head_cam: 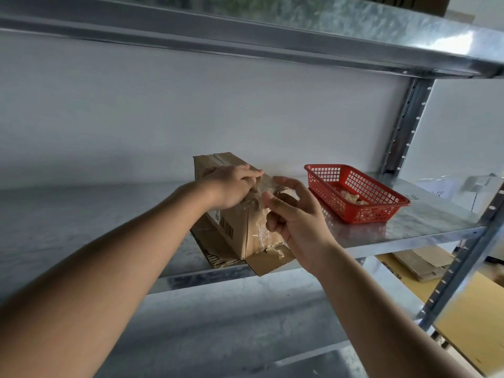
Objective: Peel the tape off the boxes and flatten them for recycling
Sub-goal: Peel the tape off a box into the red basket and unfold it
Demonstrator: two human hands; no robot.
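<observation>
Beside a red basket (357, 196), both hands, left (231, 186) and right (296, 214), pinch clear tape (266, 184) on the box (234, 222).

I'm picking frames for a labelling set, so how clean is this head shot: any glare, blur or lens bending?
Head view: glare flares on the upper shelf edge; the shelf lines bow from the wide lens; the clear tape between the left hand and right hand is hard to make out against the cardboard box; the red basket reads sharply.
</observation>
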